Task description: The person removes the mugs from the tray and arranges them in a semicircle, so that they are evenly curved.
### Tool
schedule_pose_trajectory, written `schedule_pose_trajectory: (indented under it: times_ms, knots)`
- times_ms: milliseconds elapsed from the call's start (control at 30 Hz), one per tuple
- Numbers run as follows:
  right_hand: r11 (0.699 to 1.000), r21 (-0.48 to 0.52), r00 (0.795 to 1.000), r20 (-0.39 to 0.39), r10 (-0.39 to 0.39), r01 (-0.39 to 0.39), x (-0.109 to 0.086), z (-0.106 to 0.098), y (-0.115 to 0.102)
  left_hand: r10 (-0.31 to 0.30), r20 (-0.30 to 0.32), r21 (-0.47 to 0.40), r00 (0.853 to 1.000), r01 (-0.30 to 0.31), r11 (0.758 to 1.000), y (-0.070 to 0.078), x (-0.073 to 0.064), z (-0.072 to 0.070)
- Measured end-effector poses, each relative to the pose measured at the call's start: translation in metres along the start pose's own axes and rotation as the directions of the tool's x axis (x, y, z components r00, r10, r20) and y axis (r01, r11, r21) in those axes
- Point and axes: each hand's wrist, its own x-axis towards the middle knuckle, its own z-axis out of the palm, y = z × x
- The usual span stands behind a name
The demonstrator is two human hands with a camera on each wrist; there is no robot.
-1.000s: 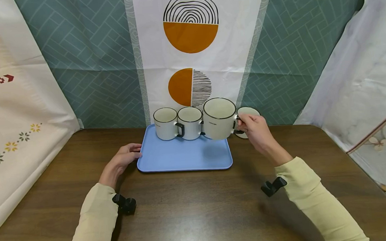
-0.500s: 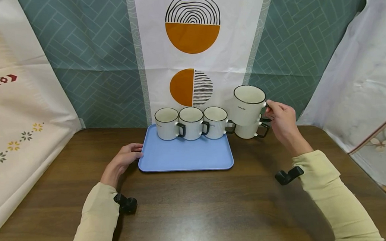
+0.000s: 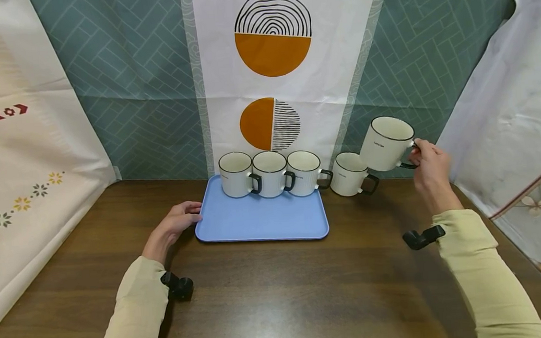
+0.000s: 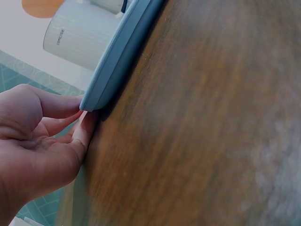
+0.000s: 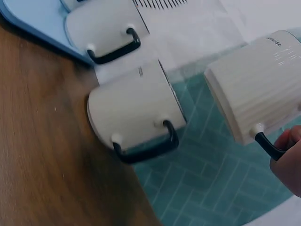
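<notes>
A white mug (image 3: 388, 143) with a dark rim and black handle hangs above the table at the right, slightly tilted. My right hand (image 3: 432, 171) grips it by the handle; in the right wrist view the fingers (image 5: 288, 160) curl round that handle. Below and left of it, another white mug (image 3: 348, 175) stands on the wood, just off the tray. Three more mugs, the left one (image 3: 236, 175), middle one (image 3: 270, 175) and right one (image 3: 304, 174), line the back of the blue tray (image 3: 261, 223). My left hand (image 3: 173, 225) pinches the tray's left rim (image 4: 96, 96).
The brown wooden table (image 3: 279, 294) stretches in front of the tray. A green patterned cloth (image 3: 143, 94) with a white printed panel (image 3: 217, 47) hangs close behind the mugs. Pale cloths line the left (image 3: 25, 170) and right (image 3: 507, 121) sides.
The right hand has carried its mug rightward from over the tray, past the mug on the wood, which is now uncovered. The left hand has stayed at the tray rim.
</notes>
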Motion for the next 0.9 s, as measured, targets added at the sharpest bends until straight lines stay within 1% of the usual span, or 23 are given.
schedule_pose_trajectory:
  times_ms: [133,367,433,567,667,900]
  knots:
    - [1.0,0.006,0.998,-0.063,-0.005,0.005,0.007,-0.011,0.001,0.007,0.0,-0.001,1.0,-0.007,1.0,0.0,0.002,0.0]
    - [0.995,-0.103,0.987,-0.161,0.0,-0.016,0.012,-0.033,0.013,-0.007,0.005,-0.005,1.0,0.007,1.0,0.0,0.001,0.0]
    - [0.994,-0.11,0.982,-0.187,0.003,-0.024,0.013,-0.04,0.018,-0.008,0.004,-0.006,1.0,0.008,1.0,0.0,0.001,0.001]
    - [0.995,-0.096,0.973,-0.229,0.008,-0.03,0.012,-0.049,0.026,-0.009,0.009,-0.009,1.0,0.009,1.0,-0.002,0.0,0.002]
    - [0.994,-0.104,0.967,-0.257,0.006,-0.033,0.011,-0.054,0.033,-0.011,0.012,-0.008,1.0,0.011,1.0,-0.002,-0.001,0.002]
    - [0.997,-0.051,0.952,-0.301,0.044,-0.062,0.009,-0.06,0.046,0.007,0.015,-0.015,1.0,-0.006,1.0,-0.001,0.0,0.0]
